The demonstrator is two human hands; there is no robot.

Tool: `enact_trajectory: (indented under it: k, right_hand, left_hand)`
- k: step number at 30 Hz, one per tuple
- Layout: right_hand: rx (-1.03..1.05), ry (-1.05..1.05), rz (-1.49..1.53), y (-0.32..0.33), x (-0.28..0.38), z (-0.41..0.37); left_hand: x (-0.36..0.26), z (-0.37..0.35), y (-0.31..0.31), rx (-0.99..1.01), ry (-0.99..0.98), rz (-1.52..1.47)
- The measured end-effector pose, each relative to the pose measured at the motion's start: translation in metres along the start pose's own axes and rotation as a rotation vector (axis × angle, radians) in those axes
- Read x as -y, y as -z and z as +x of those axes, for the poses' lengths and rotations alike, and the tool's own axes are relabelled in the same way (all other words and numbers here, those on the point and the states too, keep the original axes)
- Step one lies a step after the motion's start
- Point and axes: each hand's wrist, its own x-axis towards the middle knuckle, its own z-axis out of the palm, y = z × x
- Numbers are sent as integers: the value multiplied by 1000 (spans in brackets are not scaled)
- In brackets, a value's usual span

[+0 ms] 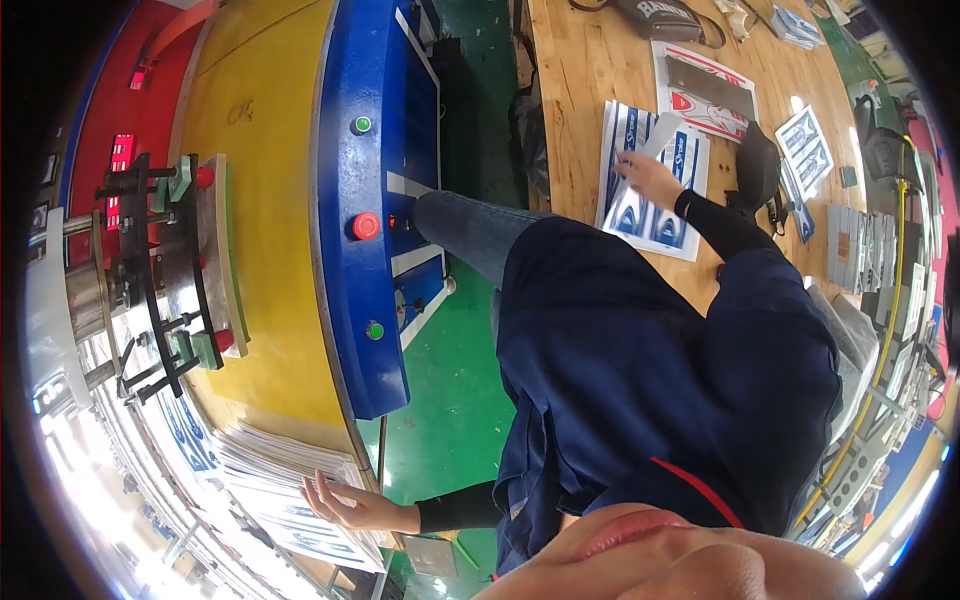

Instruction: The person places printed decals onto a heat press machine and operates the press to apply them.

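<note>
My right hand [650,178] pinches the edge of a printed sheet [661,135] whose pale side turns up. Beneath it, blue-and-white printed sheets [655,228] lie on the wooden table [580,60]. My left hand [350,503] is at the lower left, fingers spread and thumb apart. It hovers close over a stack of printed sheets [290,485] at the end of the yellow machine bed [285,300], with nothing between its fingers.
A blue machine front [360,300] carries green buttons and a red stop button [365,226]. Metal clamping frames [160,275] stand on its far side. A black bag [668,20], a red-and-white sheet [705,90], a black pouch [757,165] and grey stacks [860,248] lie on the table.
</note>
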Motion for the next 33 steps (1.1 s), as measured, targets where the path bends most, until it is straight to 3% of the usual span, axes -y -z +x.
enact_trajectory:
  k: [2, 3, 4, 6, 10, 12, 14, 16, 17, 18, 20, 21, 23, 24, 25, 28, 33]
  right_hand:
    - [-45, -44, -57, 14, -29, 6]
    - [-98, -150, -96, 40, -12, 21]
    - [-314, -71, -123, 63, -1, 35]
    - [-446, 67, -75, 98, 17, 69]
    - [-415, 495, 98, 158, 105, 137]
    - [-458, 697, 104, 181, 164, 174]
    - [-457, 816, 136, 205, 219, 212]
    - [-429, 874, 279, 221, 276, 251]
    - [-438, 898, 291, 219, 304, 268]
    - [-442, 927, 303, 217, 334, 283]
    - [-700, 980, 352, 194, 396, 303]
    - [-691, 922, 235, 184, 417, 301]
    - [-531, 823, 310, 149, 429, 302]
    - [-458, 764, 339, 128, 433, 302]
    - [-251, 705, 264, 108, 423, 304]
    - [-16, 800, 143, 44, 387, 321]
    - [-76, 876, 114, 42, 368, 343]
  left_hand:
    - [-7, 3, -2, -12, -25, -38]
    - [-13, 5, -3, -22, -34, -55]
    - [-25, 8, -6, -2, -21, -135]
    - [-56, 14, -14, 22, 23, -278]
    - [-150, 33, -39, 295, -77, -666]
    - [-193, 40, -56, 495, -250, -882]
    - [-233, 31, -73, 499, -271, -1055]
    - [-245, 17, -88, 594, -1, -1251]
    - [-247, 10, -95, 522, 214, -1398]
    - [-238, -4, -109, 544, 440, -1386]
    - [-233, 4, -97, 97, 770, -1502]
    - [-215, -2, -108, -36, 880, -1518]
    - [-184, -5, -115, -301, 1148, -1613]
    - [-151, -20, -121, -174, 1152, -1701]
    - [-125, -34, -132, -127, 1183, -1669]
    - [-92, -42, -134, -58, 1157, -1618]
    - [-72, 3, -136, -75, 871, -1356]
